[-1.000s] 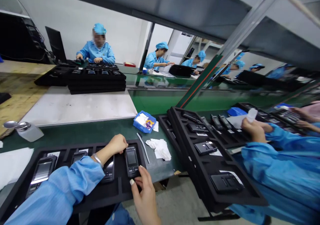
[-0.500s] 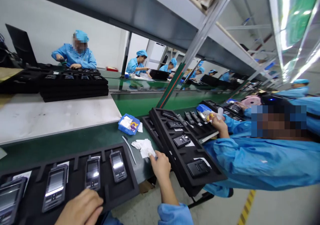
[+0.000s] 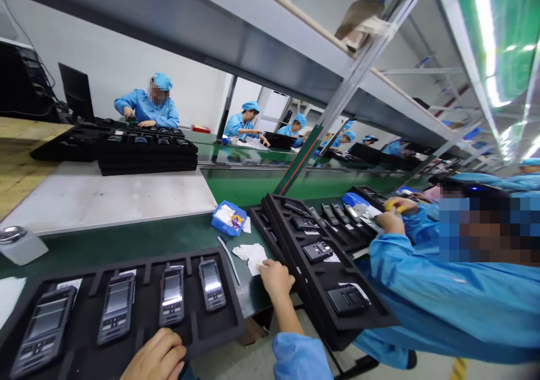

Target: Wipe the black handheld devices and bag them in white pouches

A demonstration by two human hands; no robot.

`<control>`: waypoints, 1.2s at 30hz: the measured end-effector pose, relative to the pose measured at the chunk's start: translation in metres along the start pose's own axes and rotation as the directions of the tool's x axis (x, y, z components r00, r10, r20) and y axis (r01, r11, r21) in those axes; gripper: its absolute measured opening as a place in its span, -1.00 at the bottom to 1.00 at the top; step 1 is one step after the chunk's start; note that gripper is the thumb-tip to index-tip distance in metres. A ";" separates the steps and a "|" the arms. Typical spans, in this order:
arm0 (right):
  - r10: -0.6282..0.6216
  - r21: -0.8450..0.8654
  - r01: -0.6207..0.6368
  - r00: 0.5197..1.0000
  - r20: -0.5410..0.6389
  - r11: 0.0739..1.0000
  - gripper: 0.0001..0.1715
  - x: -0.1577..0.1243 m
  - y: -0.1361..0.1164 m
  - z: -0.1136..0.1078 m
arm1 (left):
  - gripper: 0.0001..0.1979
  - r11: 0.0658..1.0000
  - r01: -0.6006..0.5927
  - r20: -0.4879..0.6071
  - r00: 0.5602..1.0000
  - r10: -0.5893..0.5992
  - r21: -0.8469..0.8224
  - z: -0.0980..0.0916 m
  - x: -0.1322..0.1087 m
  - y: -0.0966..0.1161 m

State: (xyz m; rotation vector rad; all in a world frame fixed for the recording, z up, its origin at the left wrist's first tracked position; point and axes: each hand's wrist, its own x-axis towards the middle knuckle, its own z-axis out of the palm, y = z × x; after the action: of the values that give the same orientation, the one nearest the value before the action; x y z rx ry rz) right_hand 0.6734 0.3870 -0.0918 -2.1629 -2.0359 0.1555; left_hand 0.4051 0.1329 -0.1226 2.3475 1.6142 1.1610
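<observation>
My left hand [image 3: 157, 355] rests at the near edge of a black foam tray [image 3: 213, 335], its fingers bent; nothing is seen in it. Several handheld devices with keypads lie face up in the tray, one of them [image 3: 172, 294] just beyond this hand. My right hand [image 3: 276, 279] is at the crumpled white tissue [image 3: 252, 255], fingertips closed on its near edge, which lies on the green bench [image 3: 185, 231]. Between tray and tissue lies a thin white stick [image 3: 230, 260] with a dark end.
Behind the tissue is a blue box [image 3: 228, 218] of small packets. Stacked foam trays [image 3: 324, 278] with devices stand tilted at the right, beside a co-worker's blue sleeve [image 3: 422, 267]. A metal-lidded bottle [image 3: 22, 246] stands at the left. A metal post [image 3: 333, 104] rises behind.
The view has shifted left, bringing the bottle into sight. My left hand sits slightly lower against the tray, off the device's bottom edge. My right hand remains at the tissue.
</observation>
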 end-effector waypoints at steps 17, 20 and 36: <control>-0.441 0.142 0.469 0.877 -0.190 0.872 -0.70 0.022 -0.047 0.023 | -0.48 0.984 -0.096 0.204 0.977 0.064 0.151 0.028 0.018 0.018; -0.546 0.198 0.585 0.808 -0.221 0.787 -0.67 0.011 -0.045 0.006 | -0.24 0.987 -0.048 0.343 0.939 -0.009 0.155 0.054 0.037 0.024; -0.875 0.354 0.839 0.474 -0.098 0.415 -0.66 -0.047 -0.055 0.016 | -0.23 0.983 -0.008 0.470 0.879 -0.081 0.184 0.083 0.048 0.019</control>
State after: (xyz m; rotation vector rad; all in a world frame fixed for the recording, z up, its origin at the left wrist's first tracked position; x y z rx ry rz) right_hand 0.6139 0.3440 -0.0985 -0.6808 -2.6307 0.4505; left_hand 0.4787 0.1927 -0.1474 2.4317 1.6174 0.3806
